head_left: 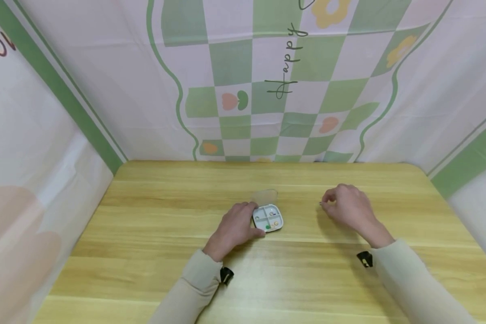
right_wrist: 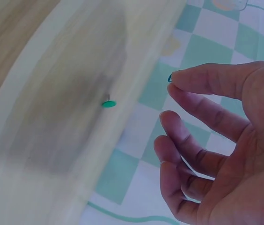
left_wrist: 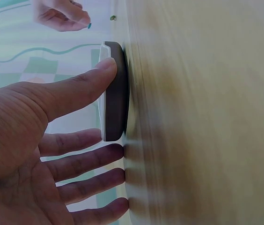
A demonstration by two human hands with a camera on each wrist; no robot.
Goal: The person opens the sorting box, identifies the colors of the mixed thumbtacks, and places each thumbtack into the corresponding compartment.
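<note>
My left hand [head_left: 236, 226] grips a small square case [head_left: 261, 223], its thumb on the near edge and its fingers at the far left corner. The case has a white inside split into several compartments, a dark underside [left_wrist: 117, 93] and a clear lid [head_left: 266, 196] folded back. Tiny pieces lie inside, among them a green disc [head_left: 268, 227] and a gold-coloured piece [head_left: 276, 223]. Off to the right, just above the table, my right hand [head_left: 349, 208] pinches a tiny teal piece [right_wrist: 170, 78] between thumb and index finger; its full shape is hidden.
A green disc with a short metal pin [right_wrist: 108, 103] lies on the table near the right hand. The wooden table [head_left: 154, 270] ends at a patterned cloth [head_left: 231, 58] at the back, and more cloth [head_left: 32, 157] hangs at the left side.
</note>
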